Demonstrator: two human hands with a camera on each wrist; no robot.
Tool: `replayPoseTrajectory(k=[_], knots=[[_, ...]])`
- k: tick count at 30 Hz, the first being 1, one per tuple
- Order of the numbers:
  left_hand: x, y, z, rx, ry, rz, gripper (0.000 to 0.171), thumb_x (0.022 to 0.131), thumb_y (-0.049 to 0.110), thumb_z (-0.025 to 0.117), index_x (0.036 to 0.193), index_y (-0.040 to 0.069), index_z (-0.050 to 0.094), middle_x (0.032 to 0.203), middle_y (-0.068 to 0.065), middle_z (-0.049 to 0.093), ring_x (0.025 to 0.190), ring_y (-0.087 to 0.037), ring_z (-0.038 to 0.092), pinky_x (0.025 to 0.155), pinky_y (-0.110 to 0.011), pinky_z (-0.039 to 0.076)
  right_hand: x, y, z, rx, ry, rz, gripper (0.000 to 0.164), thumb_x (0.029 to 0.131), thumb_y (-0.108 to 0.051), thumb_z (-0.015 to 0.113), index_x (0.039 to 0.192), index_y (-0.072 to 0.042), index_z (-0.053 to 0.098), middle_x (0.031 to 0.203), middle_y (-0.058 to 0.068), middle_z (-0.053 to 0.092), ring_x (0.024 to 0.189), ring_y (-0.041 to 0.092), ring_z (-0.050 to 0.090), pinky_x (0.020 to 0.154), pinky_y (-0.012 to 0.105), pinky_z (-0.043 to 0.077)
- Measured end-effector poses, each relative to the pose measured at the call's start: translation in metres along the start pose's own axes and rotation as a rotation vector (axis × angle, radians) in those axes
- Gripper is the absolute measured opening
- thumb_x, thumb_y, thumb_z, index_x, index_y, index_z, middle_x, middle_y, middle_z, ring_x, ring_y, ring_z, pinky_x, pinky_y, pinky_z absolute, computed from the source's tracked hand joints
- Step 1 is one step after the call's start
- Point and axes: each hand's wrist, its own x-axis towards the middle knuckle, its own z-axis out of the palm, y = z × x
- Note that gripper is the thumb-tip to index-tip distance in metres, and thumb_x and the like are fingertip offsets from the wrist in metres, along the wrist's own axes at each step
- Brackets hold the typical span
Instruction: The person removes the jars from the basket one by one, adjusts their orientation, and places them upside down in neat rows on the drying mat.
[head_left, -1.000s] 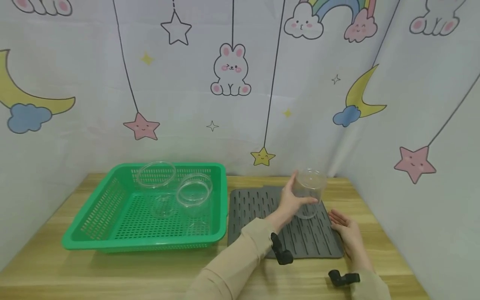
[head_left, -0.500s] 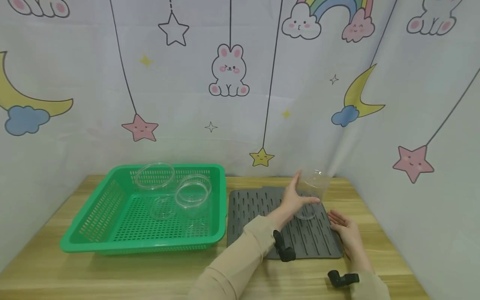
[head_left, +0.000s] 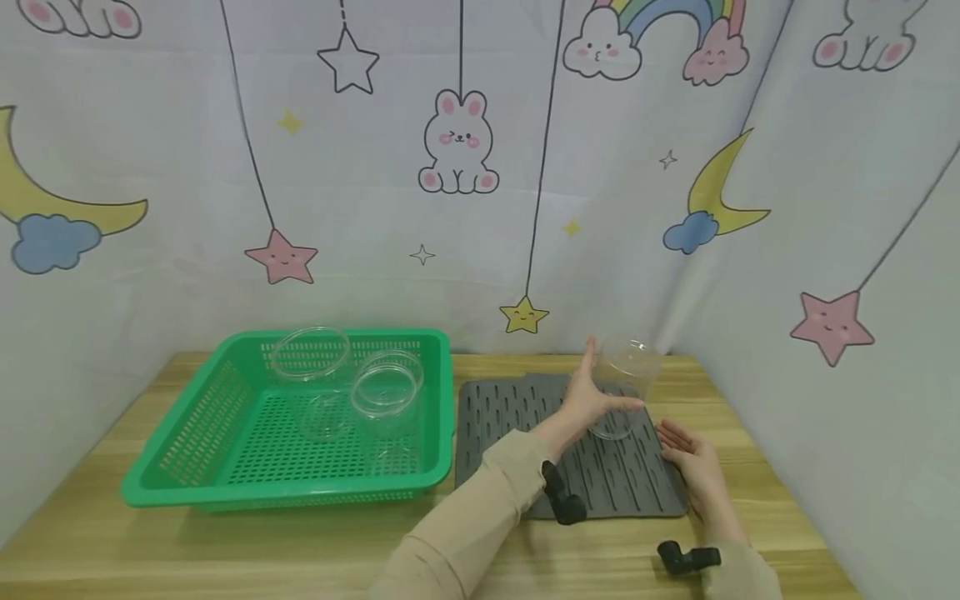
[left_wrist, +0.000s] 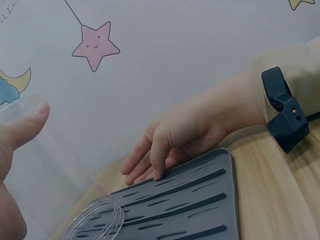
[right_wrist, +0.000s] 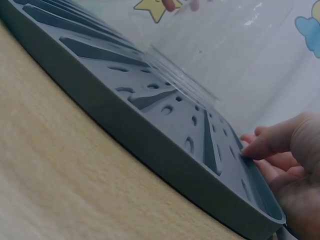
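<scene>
A clear plastic cup stands near the far right corner of a grey ribbed drying mat, leaning slightly right. My left hand grips its side, thumb and fingers spread around the wall. In the left wrist view the cup's lower end shows several rings against the mat; I cannot tell whether that end is rim or base. My right hand lies beside the mat's right edge, fingers loosely extended. Seen from the right wrist, fingers of that hand rest at the mat's raised edge.
To the left stands a green perforated basket. Inside it are a larger clear cup and two overlapping clear cup rims. All of this is on a wooden table, with a patterned curtain hanging behind.
The cup's upper end has shifted slightly right, so it leans a little more. My left fingers have moved slightly; my right hand keeps its place.
</scene>
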Motion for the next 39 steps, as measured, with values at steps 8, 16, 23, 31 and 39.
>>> replayPoseTrajectory(k=[8, 16, 23, 31, 39], knots=[[-0.014, 0.016, -0.011, -0.041, -0.006, 0.076, 0.113, 0.073, 0.014, 0.087, 0.157, 0.037, 0.014, 0.164, 0.004, 0.016, 0.15, -0.025, 0.019, 0.116, -0.052, 0.03, -0.001, -0.004, 0.0, 0.005, -0.017, -0.017, 0.057, 0.096, 0.008, 0.044, 0.149, 0.011, 0.024, 0.152, 0.032, 0.028, 0.094, -0.021, 0.051, 0.084, 0.004, 0.046], [-0.044, 0.037, -0.023, -0.037, -0.032, 0.162, 0.101, 0.077, 0.016, 0.084, 0.153, 0.042, 0.022, 0.159, 0.016, 0.026, 0.148, -0.018, 0.025, 0.118, -0.048, 0.028, -0.006, 0.0, -0.002, -0.007, -0.03, 0.0, 0.057, 0.099, 0.005, 0.043, 0.151, 0.008, 0.021, 0.154, 0.03, 0.026, 0.095, -0.022, 0.049, 0.085, 0.004, 0.045], [-0.074, 0.059, -0.044, -0.013, -0.08, 0.316, 0.076, 0.081, 0.012, 0.08, 0.146, 0.026, 0.043, 0.147, 0.009, 0.048, 0.136, -0.009, 0.043, 0.114, -0.041, 0.036, -0.007, 0.004, -0.003, 0.003, -0.024, -0.016, 0.057, 0.097, 0.006, 0.045, 0.15, 0.009, 0.024, 0.14, 0.003, 0.05, 0.095, -0.02, 0.052, 0.085, 0.005, 0.047], [-0.107, 0.082, -0.08, 0.037, -0.07, 0.5, 0.041, 0.084, 0.006, 0.075, 0.123, 0.01, 0.063, 0.126, -0.005, 0.064, 0.121, -0.013, 0.055, 0.1, -0.029, 0.046, -0.006, 0.002, -0.004, 0.05, -0.038, -0.06, 0.058, 0.095, 0.009, 0.046, 0.149, 0.013, 0.024, 0.1, -0.033, 0.055, 0.095, -0.02, 0.053, 0.086, 0.006, 0.047], [-0.133, 0.098, -0.133, 0.2, 0.013, 0.606, 0.036, 0.083, 0.004, 0.075, 0.117, 0.006, 0.065, 0.119, -0.01, 0.068, 0.119, -0.021, 0.057, 0.1, -0.045, 0.047, -0.004, 0.003, -0.003, 0.017, -0.032, -0.025, 0.058, 0.097, 0.007, 0.046, 0.15, 0.01, 0.024, 0.124, -0.014, 0.055, 0.095, -0.02, 0.052, 0.086, 0.005, 0.046]])
